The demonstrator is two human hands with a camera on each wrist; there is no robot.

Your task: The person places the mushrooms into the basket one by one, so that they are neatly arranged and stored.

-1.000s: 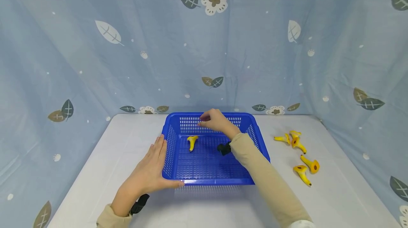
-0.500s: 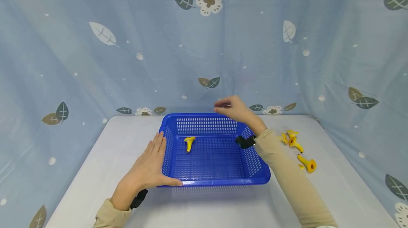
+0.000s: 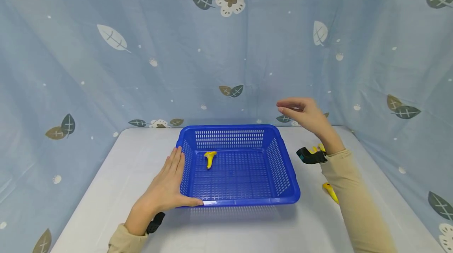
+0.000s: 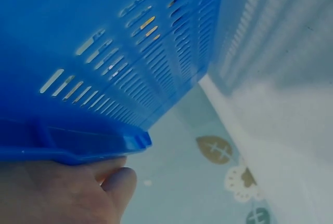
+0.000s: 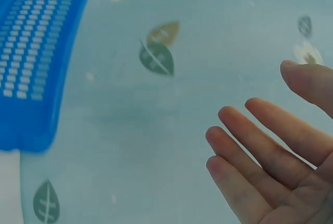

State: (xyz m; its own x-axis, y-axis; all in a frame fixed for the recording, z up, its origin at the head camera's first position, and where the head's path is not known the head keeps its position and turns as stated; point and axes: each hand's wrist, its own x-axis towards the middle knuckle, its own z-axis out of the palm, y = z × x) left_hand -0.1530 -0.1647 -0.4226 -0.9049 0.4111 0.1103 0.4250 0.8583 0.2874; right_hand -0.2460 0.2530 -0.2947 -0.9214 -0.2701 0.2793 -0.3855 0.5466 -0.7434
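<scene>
A left hand (image 3: 166, 190) rests flat, fingers straight, against the left wall of a blue basket (image 3: 279, 166) on a white table (image 3: 116, 178). One yellow toy mushroom (image 3: 210, 158) lies inside. The right hand (image 3: 306, 113) hovers empty, fingers relaxed, above the table right of the basket.

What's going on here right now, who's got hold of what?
A person is working at a white table with a blue basket. The left hand lies flat against the basket's left wall, thumb along the front rim. One yellow toy mushroom lies inside the basket, toward the back. The right hand is raised in the air to the right of the basket, fingers relaxed and holding nothing. More yellow mushrooms lie on the table under that arm, partly hidden by the sleeve.
</scene>
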